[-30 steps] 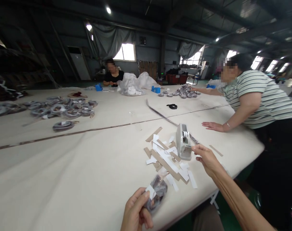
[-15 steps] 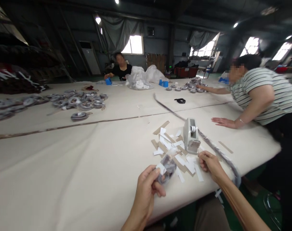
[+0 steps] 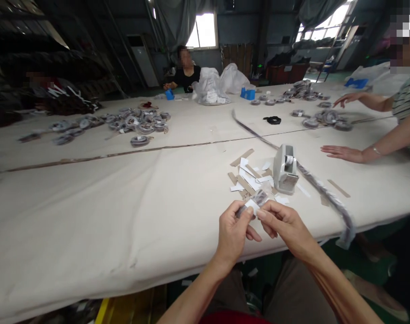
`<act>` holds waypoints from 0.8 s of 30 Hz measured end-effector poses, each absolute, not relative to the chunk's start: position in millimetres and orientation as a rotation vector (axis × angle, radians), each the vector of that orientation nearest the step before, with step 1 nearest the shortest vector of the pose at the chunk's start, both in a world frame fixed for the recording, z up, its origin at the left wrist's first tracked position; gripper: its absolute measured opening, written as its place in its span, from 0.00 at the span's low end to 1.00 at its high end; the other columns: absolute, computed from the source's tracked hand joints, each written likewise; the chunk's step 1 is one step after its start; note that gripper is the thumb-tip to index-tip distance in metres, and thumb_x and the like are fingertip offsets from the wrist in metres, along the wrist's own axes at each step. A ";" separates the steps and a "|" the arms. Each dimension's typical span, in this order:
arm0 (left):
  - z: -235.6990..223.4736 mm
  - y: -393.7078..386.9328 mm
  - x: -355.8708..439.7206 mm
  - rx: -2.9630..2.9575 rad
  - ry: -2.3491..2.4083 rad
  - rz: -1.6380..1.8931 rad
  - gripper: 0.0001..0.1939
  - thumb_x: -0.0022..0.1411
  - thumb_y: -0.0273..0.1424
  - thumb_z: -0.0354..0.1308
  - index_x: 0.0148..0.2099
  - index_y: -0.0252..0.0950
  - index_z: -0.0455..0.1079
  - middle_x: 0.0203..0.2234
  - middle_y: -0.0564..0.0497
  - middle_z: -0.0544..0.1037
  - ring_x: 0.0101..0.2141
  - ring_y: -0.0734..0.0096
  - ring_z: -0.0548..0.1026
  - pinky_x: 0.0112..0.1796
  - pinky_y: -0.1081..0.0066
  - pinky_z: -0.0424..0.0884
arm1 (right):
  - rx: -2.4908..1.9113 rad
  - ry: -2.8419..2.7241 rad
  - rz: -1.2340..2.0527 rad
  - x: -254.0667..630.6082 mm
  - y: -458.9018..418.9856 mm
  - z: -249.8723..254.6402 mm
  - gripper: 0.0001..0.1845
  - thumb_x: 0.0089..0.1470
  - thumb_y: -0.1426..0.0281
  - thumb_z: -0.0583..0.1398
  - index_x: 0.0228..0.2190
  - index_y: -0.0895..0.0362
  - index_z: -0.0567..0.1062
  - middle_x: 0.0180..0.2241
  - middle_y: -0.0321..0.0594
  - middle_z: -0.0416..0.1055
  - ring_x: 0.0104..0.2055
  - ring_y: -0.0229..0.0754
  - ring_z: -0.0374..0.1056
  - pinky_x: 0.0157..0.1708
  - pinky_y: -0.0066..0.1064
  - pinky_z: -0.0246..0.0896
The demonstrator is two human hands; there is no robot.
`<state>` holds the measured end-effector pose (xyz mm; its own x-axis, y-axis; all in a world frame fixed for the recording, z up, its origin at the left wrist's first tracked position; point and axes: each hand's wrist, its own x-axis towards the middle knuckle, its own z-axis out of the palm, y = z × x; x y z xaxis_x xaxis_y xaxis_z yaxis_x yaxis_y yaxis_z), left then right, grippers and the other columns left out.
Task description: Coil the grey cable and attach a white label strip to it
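Right hand (image 3: 286,225) has come off the dispenser and joined the left hand (image 3: 234,231) at the coil; both have risen to centre frame, and the camera has tilted down and left.

Head view only:
- Coil (image 3: 255,200): small bagged grey roll with a white label, held off the desk (image 3: 90,202) between the two hands, at about 7 o'clock from the dispenser (image 3: 285,170).
- Left grip: thumb and fingers pinched narrow on the coil's left end.
- Right grip: fingertips closed on the coil's right end at the label. Thumbs nearly touching.
- Paper strips (image 3: 247,177): white and tan scraps scattered on the desk at 12 o'clock from the hands, just beside the dispenser at its 9 o'clock.
- Strap (image 3: 321,191): long grey band runs past the dispenser from 11 o'clock to 4 o'clock and hangs over the desk edge.
- Coil pile (image 3: 137,121): many grey coils at 10 o'clock, well apart. A second pile (image 3: 318,117) at 1 o'clock.
- Black band (image 3: 271,119) at 12 o'clock beyond the dispenser.
- Co-worker at 2 o'clock: one palm (image 3: 340,153) flat on the desk, other arm reaching toward the second pile.
- Another person (image 3: 186,74) seated at the far side, 12 o'clock, beside white bags (image 3: 213,87) and blue boxes (image 3: 248,93).
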<state>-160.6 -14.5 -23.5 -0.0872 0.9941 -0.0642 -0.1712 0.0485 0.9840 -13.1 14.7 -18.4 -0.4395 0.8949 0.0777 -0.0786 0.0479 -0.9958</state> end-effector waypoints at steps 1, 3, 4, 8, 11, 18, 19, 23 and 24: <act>-22.5 -16.3 -160.5 1.011 1.184 1.309 0.15 0.62 0.42 0.58 0.39 0.33 0.68 0.18 0.58 0.71 0.14 0.74 0.73 0.17 0.81 0.63 | -0.882 -1.512 1.504 -16.2 14.8 -20.6 0.20 0.60 0.56 0.61 0.24 0.57 0.68 0.16 0.29 0.60 0.19 0.32 0.54 0.21 0.25 0.50; -21.3 -19.3 -160.5 1.028 1.187 1.312 0.15 0.63 0.42 0.57 0.40 0.33 0.68 0.15 0.59 0.69 0.14 0.74 0.73 0.17 0.82 0.63 | -0.925 -1.499 1.486 -20.1 13.9 -23.1 0.23 0.58 0.54 0.62 0.22 0.57 0.66 0.15 0.30 0.60 0.18 0.32 0.54 0.20 0.25 0.50; -21.2 -20.6 -160.6 1.031 1.183 1.315 0.15 0.63 0.42 0.57 0.40 0.33 0.68 0.16 0.59 0.70 0.14 0.74 0.73 0.17 0.82 0.63 | -0.942 -1.488 1.484 -21.2 13.0 -23.6 0.23 0.57 0.54 0.62 0.21 0.57 0.66 0.15 0.30 0.60 0.18 0.32 0.55 0.20 0.25 0.50; -23.4 -24.1 -162.0 1.021 1.153 1.319 0.15 0.62 0.42 0.58 0.40 0.33 0.68 0.25 0.55 0.75 0.14 0.76 0.73 0.17 0.81 0.63 | -0.983 -1.422 1.520 -22.1 9.4 -24.8 0.25 0.54 0.51 0.64 0.21 0.57 0.66 0.14 0.30 0.61 0.17 0.32 0.54 0.18 0.24 0.50; -26.0 -25.6 -164.2 1.026 1.104 1.307 0.15 0.64 0.42 0.55 0.40 0.33 0.68 0.21 0.56 0.73 0.14 0.75 0.73 0.17 0.80 0.63 | -0.987 -1.405 1.539 -22.5 8.3 -27.1 0.25 0.52 0.50 0.64 0.21 0.57 0.66 0.13 0.30 0.61 0.16 0.31 0.53 0.17 0.24 0.49; -27.3 -25.1 -165.7 1.010 1.173 1.303 0.17 0.62 0.45 0.57 0.37 0.34 0.67 0.20 0.57 0.72 0.12 0.75 0.71 0.14 0.80 0.60 | -0.990 -1.401 1.545 -23.3 5.0 -27.8 0.25 0.50 0.49 0.66 0.22 0.58 0.70 0.17 0.33 0.66 0.19 0.33 0.60 0.20 0.25 0.57; -27.4 -24.7 -165.2 0.993 1.191 1.309 0.17 0.62 0.45 0.57 0.36 0.34 0.67 0.20 0.57 0.71 0.12 0.76 0.71 0.13 0.80 0.59 | -0.991 -1.391 1.573 -22.8 4.0 -27.9 0.24 0.49 0.49 0.66 0.24 0.58 0.71 0.18 0.34 0.68 0.21 0.34 0.62 0.22 0.26 0.60; -30.1 -22.7 -162.5 0.947 1.212 1.323 0.18 0.61 0.46 0.57 0.34 0.35 0.66 0.22 0.57 0.71 0.11 0.76 0.70 0.11 0.80 0.55 | -1.048 -1.267 1.666 -22.0 0.4 -31.1 0.26 0.44 0.49 0.69 0.28 0.59 0.73 0.22 0.38 0.73 0.23 0.38 0.68 0.24 0.28 0.65; -31.0 -22.2 -162.0 0.946 1.213 1.318 0.18 0.61 0.46 0.57 0.33 0.35 0.65 0.20 0.58 0.71 0.11 0.76 0.69 0.11 0.80 0.54 | -1.071 -1.234 1.671 -22.5 -0.2 -32.2 0.27 0.43 0.48 0.70 0.28 0.59 0.73 0.21 0.39 0.73 0.22 0.38 0.68 0.23 0.28 0.65</act>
